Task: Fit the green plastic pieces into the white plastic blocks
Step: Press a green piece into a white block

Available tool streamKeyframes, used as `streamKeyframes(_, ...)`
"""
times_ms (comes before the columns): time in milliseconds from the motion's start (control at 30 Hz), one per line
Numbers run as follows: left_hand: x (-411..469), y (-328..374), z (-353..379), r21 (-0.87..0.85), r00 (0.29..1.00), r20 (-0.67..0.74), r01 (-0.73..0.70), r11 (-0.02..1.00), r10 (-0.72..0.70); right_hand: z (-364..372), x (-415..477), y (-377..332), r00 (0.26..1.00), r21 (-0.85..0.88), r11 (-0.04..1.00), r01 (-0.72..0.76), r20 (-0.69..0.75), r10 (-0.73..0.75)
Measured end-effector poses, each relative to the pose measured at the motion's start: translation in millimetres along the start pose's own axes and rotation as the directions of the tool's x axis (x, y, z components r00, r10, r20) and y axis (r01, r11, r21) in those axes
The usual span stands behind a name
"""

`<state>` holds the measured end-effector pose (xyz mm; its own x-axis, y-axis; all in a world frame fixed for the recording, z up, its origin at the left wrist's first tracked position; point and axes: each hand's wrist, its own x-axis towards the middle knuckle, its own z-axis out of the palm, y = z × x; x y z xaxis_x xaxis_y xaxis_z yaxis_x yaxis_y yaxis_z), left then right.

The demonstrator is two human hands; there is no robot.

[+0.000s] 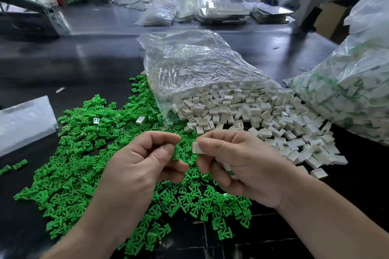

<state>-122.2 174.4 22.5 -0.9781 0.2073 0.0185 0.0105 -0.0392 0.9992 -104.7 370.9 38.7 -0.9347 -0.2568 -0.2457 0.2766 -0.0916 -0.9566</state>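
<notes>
My left hand [141, 164] pinches a green plastic piece [175, 153] between thumb and forefinger. My right hand [237, 164] pinches a white plastic block [197, 148] at its fingertips, a short gap from the green piece. More pieces, one with green on it, sit tucked under the curled right fingers [229, 169]. Both hands hover over a wide heap of loose green pieces [84, 153] on the dark table. A pile of white blocks [252, 115] spills from an open clear bag [195, 69] behind the right hand.
A large clear bag of assembled white-and-green parts [347, 90] stands at the right. A flat clear bag [23, 122] lies at the left edge. A stray white block [141, 120] rests on the green heap. Bags, trays and boxes crowd the far side of the table [221, 10].
</notes>
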Motion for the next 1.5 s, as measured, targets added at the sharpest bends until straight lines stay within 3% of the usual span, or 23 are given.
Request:
streamKeyframes(167,5,-5,-2,-0.242,0.996,0.057,0.082,0.967,-0.07,1,1,1,1.0,0.061,0.998,-0.012,0.015,0.011)
streamKeyframes(367,4,-3,-1,-0.287,0.994,0.066,0.103,0.952,-0.088,0,1,3,0.999,0.117,0.993,-0.028,0.042,0.023)
streamKeyframes(733,-1,-2,-3,-0.118,0.995,0.093,-0.025,0.993,0.036,-1,-1,3,0.995,0.103,0.994,0.033,0.089,-0.043)
streamKeyframes(967,-5,1,-2,-0.034,0.994,0.063,-0.083,0.996,0.085,0,-2,4,0.994,0.02,0.998,0.063,0.093,-0.065)
streamKeyframes(1200,-9,3,3,0.172,0.976,0.078,-0.215,0.961,0.205,1,-2,5,0.991,-0.108,0.988,0.11,0.082,-0.101)
streamKeyframes(1267,-8,3,1,0.074,0.982,0.1,-0.169,0.983,0.161,1,-3,4,0.989,-0.122,0.985,0.124,0.092,-0.113)
streamKeyframes(1367,-5,3,0,-0.22,0.977,0.212,0.043,0.974,0.005,0,-4,3,0.982,-0.104,0.983,0.148,0.135,-0.134)
streamKeyframes(1500,-5,4,2,-0.408,0.894,0.446,0.244,0.88,-0.041,3,-6,3,0.973,-0.033,0.988,0.154,0.179,-0.146)
